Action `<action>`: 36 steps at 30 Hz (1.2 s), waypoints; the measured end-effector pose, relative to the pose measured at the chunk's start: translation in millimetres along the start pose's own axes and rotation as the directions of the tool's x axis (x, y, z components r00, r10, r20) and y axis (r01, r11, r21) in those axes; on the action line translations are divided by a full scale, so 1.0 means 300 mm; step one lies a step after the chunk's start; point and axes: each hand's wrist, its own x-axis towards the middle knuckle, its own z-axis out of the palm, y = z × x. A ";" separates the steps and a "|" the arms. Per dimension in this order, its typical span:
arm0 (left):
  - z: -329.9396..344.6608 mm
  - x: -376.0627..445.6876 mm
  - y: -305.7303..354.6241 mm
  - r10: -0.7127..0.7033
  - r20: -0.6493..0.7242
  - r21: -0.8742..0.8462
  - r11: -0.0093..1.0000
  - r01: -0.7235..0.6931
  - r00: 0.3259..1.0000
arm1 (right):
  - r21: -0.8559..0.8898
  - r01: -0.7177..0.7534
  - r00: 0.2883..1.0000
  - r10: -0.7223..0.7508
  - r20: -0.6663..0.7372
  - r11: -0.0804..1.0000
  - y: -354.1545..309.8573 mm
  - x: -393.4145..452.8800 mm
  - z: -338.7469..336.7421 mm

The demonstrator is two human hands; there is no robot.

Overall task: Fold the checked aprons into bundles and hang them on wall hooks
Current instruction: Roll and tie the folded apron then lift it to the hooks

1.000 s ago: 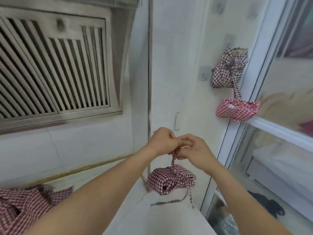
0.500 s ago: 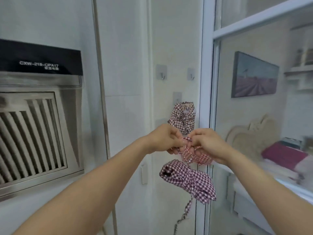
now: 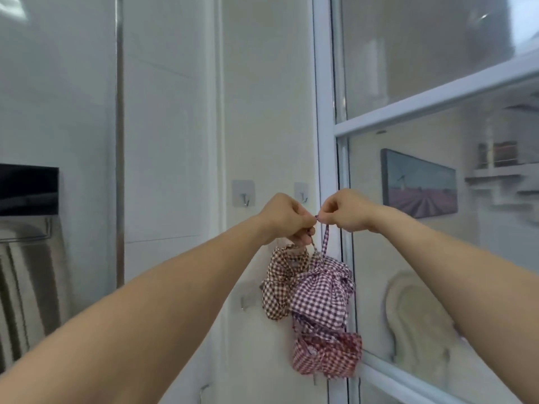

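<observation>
Pinching the tie strap point(image 3: 325, 239) between them, the left hand point(image 3: 284, 218) and right hand point(image 3: 345, 209) are holding a checked apron bundle point(image 3: 320, 293) just below two wall hooks point(image 3: 244, 196), beside two other hanging bundles point(image 3: 326, 358).

At far left we see a stainless-steel range hood point(image 3: 27, 258) with a black front panel. Through the white-framed glass partition point(image 3: 326, 118) we see a lavender-field picture point(image 3: 418, 186) beside a white wall shelf point(image 3: 495, 177).
</observation>
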 end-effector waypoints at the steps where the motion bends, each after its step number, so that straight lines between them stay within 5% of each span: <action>1: 0.000 0.033 0.013 0.013 -0.033 0.000 1.000 -0.013 0.999 | 0.018 -0.028 0.999 0.028 -0.027 0.999 -0.006 0.041 -0.007; 7: -0.006 0.171 0.012 -0.029 -0.197 -0.041 0.999 0.021 0.980 | 0.308 -0.108 0.973 0.163 -0.160 0.945 -0.039 0.184 0.017; 12: 0.000 0.176 -0.017 -0.114 -0.029 0.184 0.976 0.118 0.993 | 0.260 -0.168 0.935 0.238 -0.265 0.951 -0.007 0.299 0.050; 16: 0.007 0.163 -0.067 -0.139 0.100 0.458 0.885 0.078 0.985 | 0.381 -0.227 0.929 0.317 -0.193 0.896 0.010 0.344 0.073; 25: 0.011 0.176 -0.124 -0.112 0.229 0.503 0.864 -0.019 0.967 | 0.512 -0.296 0.910 0.400 -0.105 0.807 0.043 0.382 0.122; 30: 0.034 0.162 -0.143 -0.085 0.273 0.636 0.763 -0.114 0.958 | 0.595 -0.314 0.916 0.400 -0.013 0.740 0.058 0.351 0.149; 33: 0.049 0.139 -0.160 -0.009 0.217 0.621 0.773 -0.130 0.976 | 0.618 -0.233 0.913 0.387 -0.126 0.751 0.066 0.318 0.157; 36: 0.062 0.091 -0.181 0.234 0.105 0.613 0.750 -0.248 0.966 | 0.342 -0.040 0.860 0.206 -0.466 0.939 0.070 0.249 0.168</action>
